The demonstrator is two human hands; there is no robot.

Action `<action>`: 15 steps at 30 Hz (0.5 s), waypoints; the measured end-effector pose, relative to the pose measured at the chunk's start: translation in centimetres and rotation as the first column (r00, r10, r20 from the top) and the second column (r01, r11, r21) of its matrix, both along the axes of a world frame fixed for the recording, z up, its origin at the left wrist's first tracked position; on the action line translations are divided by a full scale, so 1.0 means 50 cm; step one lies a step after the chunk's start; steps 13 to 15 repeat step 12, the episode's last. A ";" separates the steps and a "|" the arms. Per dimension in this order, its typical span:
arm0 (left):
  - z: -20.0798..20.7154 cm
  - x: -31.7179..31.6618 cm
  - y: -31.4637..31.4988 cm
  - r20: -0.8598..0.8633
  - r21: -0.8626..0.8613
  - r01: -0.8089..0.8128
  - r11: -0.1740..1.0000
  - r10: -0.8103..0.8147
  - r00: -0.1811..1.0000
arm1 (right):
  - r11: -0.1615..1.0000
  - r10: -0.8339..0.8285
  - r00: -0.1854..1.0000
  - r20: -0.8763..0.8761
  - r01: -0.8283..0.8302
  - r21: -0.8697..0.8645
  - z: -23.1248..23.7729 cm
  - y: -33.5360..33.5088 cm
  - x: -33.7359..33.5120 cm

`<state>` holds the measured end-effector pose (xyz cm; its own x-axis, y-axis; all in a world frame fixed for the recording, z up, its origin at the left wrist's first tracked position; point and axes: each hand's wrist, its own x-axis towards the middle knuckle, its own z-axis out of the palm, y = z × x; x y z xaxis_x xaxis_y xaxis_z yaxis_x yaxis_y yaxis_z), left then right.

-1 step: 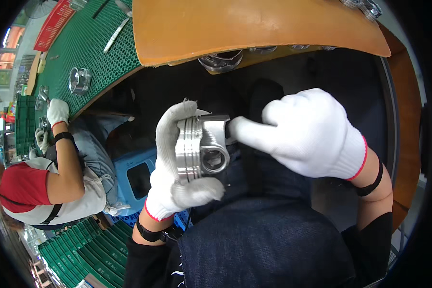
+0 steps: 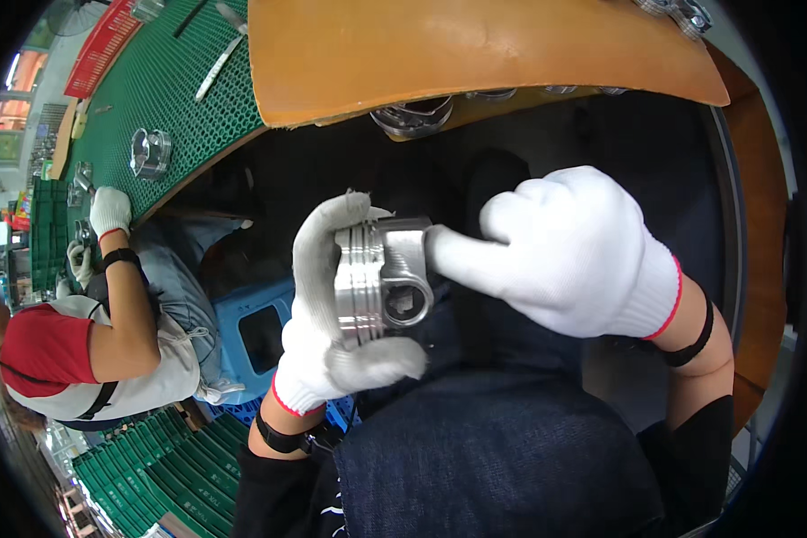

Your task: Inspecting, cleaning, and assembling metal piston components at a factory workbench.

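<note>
A shiny metal engine piston lies on its side in my gloved left hand. The fingers wrap round its grooved crown end and the thumb presses below, so part of the crown is hidden. Its round pin hole faces up and toward me. My gloved right hand has one finger stretched out, its tip at the piston's skirt edge. The other fingers of that hand are curled, and nothing shows in them. Whether the fingertip reaches inside the skirt cannot be seen.
An orange-brown sheet covers the bench ahead, with several pistons below its edge. Another piston stands on the green mat near a white-handled tool. A co-worker in red and white sits at left, by a blue stool.
The piston and my left hand have shifted slightly right and down, and the piston has turned a little. My right hand has moved slightly left, its finger still at the skirt.
</note>
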<state>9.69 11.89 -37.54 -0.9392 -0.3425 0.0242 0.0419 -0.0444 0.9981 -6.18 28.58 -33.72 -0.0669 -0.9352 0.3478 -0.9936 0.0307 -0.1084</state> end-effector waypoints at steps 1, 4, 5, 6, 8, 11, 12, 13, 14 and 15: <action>-0.010 0.004 -0.006 -0.086 -0.140 0.032 0.990 -0.044 0.995 | 0.998 0.034 0.996 -0.081 -0.029 0.061 0.012 -0.002 0.003; 0.017 0.019 -0.009 -0.089 -0.382 0.044 0.923 -0.084 0.992 | 0.997 -0.051 0.995 -0.084 0.055 0.049 0.013 0.002 0.032; 0.030 0.015 0.001 -0.101 -0.481 0.009 0.876 -0.065 0.993 | 0.985 -0.071 0.997 -0.040 0.077 0.152 0.028 0.011 0.047; 0.048 0.003 -0.008 -0.115 -0.757 0.044 0.652 -0.199 0.973 | 0.967 -0.070 0.997 0.028 0.061 0.246 0.038 0.017 0.052; 0.057 0.012 0.011 -0.149 -0.777 0.002 0.630 -0.187 0.971 | 0.951 -0.077 0.979 0.189 0.015 0.308 0.037 0.014 0.051; 0.041 0.018 0.005 -0.252 -0.771 -0.122 0.625 -0.123 0.960 | 0.971 -0.104 0.826 0.554 -0.036 0.235 -0.001 -0.006 0.044; 0.038 0.026 0.005 -0.261 -0.757 -0.155 0.635 -0.077 0.962 | 0.978 -0.085 0.747 0.659 -0.064 0.199 -0.011 -0.013 0.043; 0.038 0.026 0.005 -0.261 -0.757 -0.155 0.635 -0.077 0.962 | 0.978 -0.085 0.747 0.659 -0.064 0.199 -0.011 -0.013 0.043; 0.038 0.026 0.005 -0.261 -0.757 -0.155 0.635 -0.077 0.962 | 0.978 -0.085 0.747 0.659 -0.064 0.199 -0.011 -0.013 0.043; 0.038 0.026 0.005 -0.261 -0.757 -0.155 0.635 -0.077 0.962 | 0.978 -0.085 0.747 0.659 -0.064 0.199 -0.011 -0.013 0.043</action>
